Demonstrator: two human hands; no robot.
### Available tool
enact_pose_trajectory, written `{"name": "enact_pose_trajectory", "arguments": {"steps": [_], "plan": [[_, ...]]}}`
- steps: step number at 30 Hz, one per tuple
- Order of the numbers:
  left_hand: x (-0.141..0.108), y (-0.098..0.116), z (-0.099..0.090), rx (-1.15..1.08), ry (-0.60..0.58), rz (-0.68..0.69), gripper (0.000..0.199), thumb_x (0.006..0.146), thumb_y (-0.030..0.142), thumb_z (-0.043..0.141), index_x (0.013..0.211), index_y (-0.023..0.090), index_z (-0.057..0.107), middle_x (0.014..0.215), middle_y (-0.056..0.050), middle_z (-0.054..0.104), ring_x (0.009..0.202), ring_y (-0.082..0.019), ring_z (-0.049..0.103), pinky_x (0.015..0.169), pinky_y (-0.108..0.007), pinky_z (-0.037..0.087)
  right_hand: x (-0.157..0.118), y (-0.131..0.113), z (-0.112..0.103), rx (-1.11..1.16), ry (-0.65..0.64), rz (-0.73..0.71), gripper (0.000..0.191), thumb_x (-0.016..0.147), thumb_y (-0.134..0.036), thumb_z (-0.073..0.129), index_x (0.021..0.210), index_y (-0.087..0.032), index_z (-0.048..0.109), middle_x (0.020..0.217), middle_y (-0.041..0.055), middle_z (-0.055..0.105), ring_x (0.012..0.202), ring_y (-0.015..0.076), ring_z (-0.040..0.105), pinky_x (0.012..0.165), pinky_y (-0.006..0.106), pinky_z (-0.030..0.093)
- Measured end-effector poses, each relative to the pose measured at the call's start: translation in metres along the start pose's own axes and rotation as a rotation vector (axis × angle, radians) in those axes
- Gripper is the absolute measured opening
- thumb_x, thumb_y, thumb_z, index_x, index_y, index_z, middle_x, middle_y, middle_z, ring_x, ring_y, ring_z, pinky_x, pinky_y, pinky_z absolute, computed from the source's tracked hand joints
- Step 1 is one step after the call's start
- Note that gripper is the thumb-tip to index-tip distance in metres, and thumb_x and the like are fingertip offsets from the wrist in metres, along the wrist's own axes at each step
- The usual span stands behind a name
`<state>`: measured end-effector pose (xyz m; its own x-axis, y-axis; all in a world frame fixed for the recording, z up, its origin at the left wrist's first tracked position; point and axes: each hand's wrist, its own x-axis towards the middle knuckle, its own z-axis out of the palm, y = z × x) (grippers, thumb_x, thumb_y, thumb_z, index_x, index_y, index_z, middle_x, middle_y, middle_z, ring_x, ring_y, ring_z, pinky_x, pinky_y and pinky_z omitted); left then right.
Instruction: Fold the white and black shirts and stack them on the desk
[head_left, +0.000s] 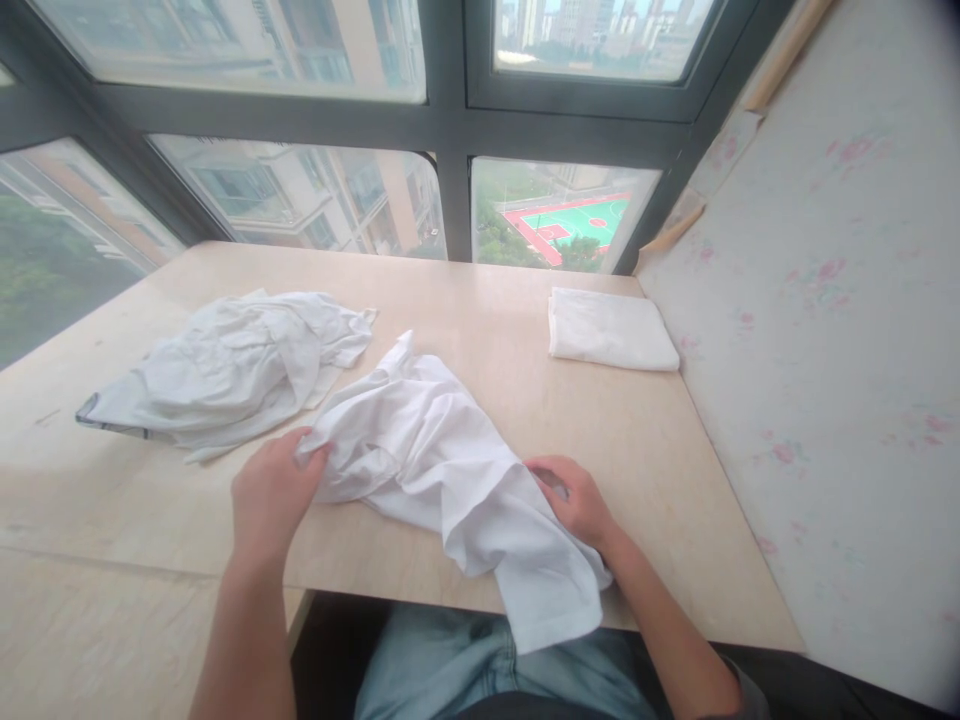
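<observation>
A crumpled white cloth garment (450, 460) lies slantwise across the wooden tabletop, its lower end hanging over the front edge above my lap. My left hand (281, 485) pinches the garment's left edge between thumb and fingers. At its right side, my right hand (574, 500) has its fingers curled at the fabric's edge, the fingertips partly hidden by the cloth. The garment's exact kind is unclear because of its folds.
To the left lies a heap of white cloth (247, 365) with a dark-trimmed corner. A neatly folded white cloth (611, 328) rests at the back right, beside the flowered wall (817, 330). Dark-framed windows (450, 130) border the far side of the tabletop (150, 500).
</observation>
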<state>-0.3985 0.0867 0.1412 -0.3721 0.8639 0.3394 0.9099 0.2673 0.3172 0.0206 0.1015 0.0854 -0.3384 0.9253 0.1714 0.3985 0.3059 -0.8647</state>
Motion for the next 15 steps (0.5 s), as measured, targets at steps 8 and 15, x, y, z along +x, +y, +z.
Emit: {"name": "enact_pose_trajectory", "arguments": {"steps": [8, 15], "plan": [[-0.031, 0.130, 0.001, -0.405, 0.093, 0.366, 0.012, 0.091, 0.026, 0.061, 0.091, 0.019, 0.070, 0.102, -0.007, 0.074, 0.095, -0.021, 0.068, 0.086, -0.031, 0.053, 0.001, -0.002, 0.004, 0.045, -0.003, 0.105, 0.020, 0.088, -0.033, 0.062, 0.099, -0.021, 0.073, 0.094, 0.0061, 0.072, 0.088, 0.0191, 0.066, 0.082, 0.034, 0.053], [-0.128, 0.237, -0.017, -0.757, -0.567, 1.003, 0.009, 0.093, 0.020, 0.055, 0.091, 0.020, 0.064, 0.091, -0.003, 0.071, 0.085, -0.016, 0.064, 0.078, -0.029, 0.050, 0.004, -0.005, -0.013, 0.451, 0.093, 0.405, 0.031, 0.082, -0.042, 0.070, 0.103, -0.019, 0.073, 0.102, 0.0059, 0.074, 0.095, 0.0220, 0.067, 0.084, 0.033, 0.053]]}}
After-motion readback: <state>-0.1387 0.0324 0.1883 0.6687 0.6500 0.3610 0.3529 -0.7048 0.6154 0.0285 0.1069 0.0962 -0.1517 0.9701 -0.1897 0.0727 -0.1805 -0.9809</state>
